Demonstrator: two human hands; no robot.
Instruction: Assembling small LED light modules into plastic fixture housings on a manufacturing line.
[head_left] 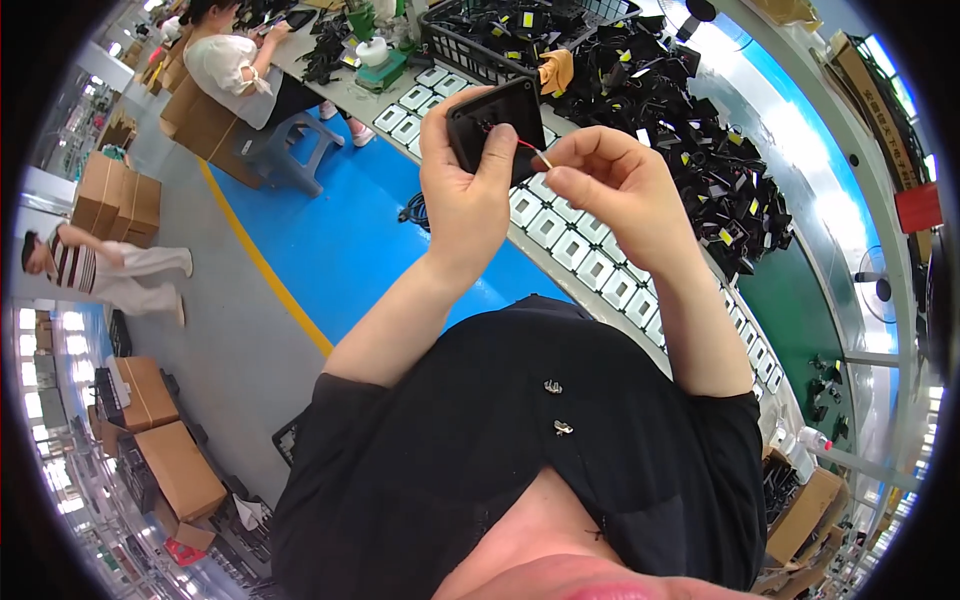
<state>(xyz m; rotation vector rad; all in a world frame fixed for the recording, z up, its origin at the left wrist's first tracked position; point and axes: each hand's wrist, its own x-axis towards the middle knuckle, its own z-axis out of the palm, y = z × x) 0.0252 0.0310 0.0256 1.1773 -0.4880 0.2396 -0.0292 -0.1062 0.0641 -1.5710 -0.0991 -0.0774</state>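
My left hand (462, 205) is wrapped round a black rectangular plastic housing (527, 108), tilted above the bench, with its thumb over the open inner side. A thin red wire (527, 145) comes out of the housing. My right hand (630, 195) is just to the right, with thumb and forefinger pinched at the wire's pale end. What the left fingers touch behind the housing is hidden. Below both hands, rows of small white square frames (570, 250) lie along the bench.
A large heap of black parts (730, 170) covers the far right bench, beside a black crate (455, 42) and an orange cloth (556, 74). A green fixture (382, 70) stands farther left. One person sits near a blue stool (290, 150); another stands left. Cardboard boxes (180, 470) stand at left.
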